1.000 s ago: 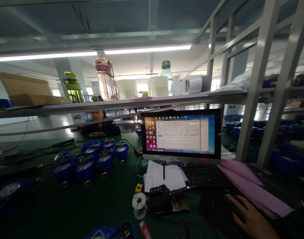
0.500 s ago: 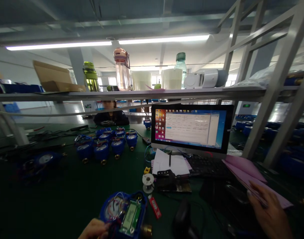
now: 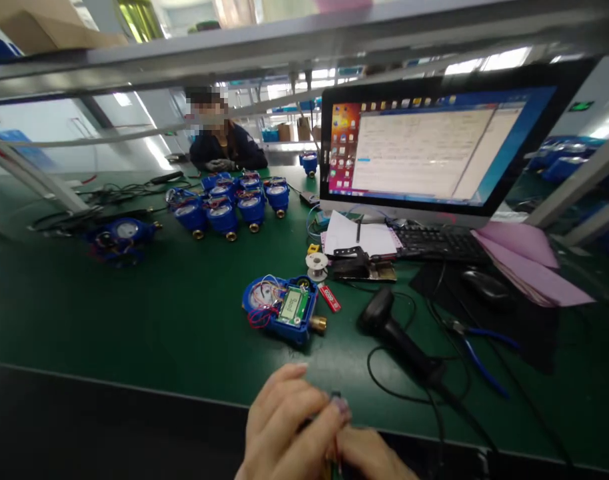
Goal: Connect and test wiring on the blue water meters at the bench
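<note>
My left hand [image 3: 287, 423] and my right hand [image 3: 372, 455] are together at the front edge of the bench, fingers closed around a small item. Only a dark tip and bits of red and green show between them; its kind is hidden. Just beyond lies a blue water meter [image 3: 279, 333], its housing open, with a green circuit board and a lit display [image 3: 291, 305]. Loose thin wires spill over its round dial, and a brass fitting [image 3: 318, 324] sticks out to the right. Neither hand touches the meter.
Right of the meter are a red-and-white packet [image 3: 329, 297], a solder spool [image 3: 316, 266], a barcode scanner [image 3: 399, 340] with a looping cable, and blue-handled pliers [image 3: 484, 360]. Several blue meters [image 3: 222, 217] stand behind. A monitor [image 3: 429, 150] and overhead shelf [image 3: 264, 47] bound the back; a person [image 3: 227, 143] sits opposite.
The view has tipped downward. My left hand has let go of the meter, which rests on the bench. My right hand has left the pink papers and joined the left around the small item.
</note>
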Demonstrator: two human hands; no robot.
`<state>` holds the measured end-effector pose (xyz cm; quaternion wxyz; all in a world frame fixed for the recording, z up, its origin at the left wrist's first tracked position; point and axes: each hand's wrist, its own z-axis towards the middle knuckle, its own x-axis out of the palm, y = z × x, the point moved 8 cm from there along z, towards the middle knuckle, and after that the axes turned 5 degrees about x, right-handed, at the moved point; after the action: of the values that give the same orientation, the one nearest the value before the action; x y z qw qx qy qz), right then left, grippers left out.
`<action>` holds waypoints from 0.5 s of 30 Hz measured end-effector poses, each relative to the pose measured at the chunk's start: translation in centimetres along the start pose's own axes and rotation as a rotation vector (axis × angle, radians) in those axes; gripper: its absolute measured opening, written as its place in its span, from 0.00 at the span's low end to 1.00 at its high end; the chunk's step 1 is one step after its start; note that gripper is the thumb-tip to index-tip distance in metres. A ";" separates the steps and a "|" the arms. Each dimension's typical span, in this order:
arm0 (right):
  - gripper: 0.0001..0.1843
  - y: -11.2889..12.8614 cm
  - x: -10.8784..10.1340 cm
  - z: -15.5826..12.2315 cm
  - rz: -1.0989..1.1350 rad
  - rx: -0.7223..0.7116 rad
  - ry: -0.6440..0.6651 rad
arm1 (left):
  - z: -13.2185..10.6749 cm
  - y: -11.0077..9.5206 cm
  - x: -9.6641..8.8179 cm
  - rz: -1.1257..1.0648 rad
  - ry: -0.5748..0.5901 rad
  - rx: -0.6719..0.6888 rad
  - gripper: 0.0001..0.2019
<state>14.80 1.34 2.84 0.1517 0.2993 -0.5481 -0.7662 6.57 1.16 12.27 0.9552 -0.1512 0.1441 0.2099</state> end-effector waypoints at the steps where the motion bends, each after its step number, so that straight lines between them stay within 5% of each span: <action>1: 0.23 0.3 -0.5 -0.1 0.019 0.022 -0.005 | -0.4 0.8 0.2 -0.049 0.006 -0.051 0.07; 5: 0.15 0.3 -3.3 0.1 -0.021 0.182 -0.050 | -2.2 3.1 0.0 -0.158 -0.105 -0.213 0.13; 11: 0.10 -2.1 -8.5 0.1 -0.323 0.276 -0.291 | -3.4 2.7 1.0 -0.090 -0.028 -0.100 0.18; 15: 0.10 -4.0 -11.3 2.5 -0.586 0.289 -0.374 | -4.2 4.3 1.7 -0.139 -0.013 -0.305 0.18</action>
<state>22.36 10.96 2.98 -0.2203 0.3166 -0.5600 -0.7333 5.31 4.00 6.90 0.9342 -0.3028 0.0933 0.1637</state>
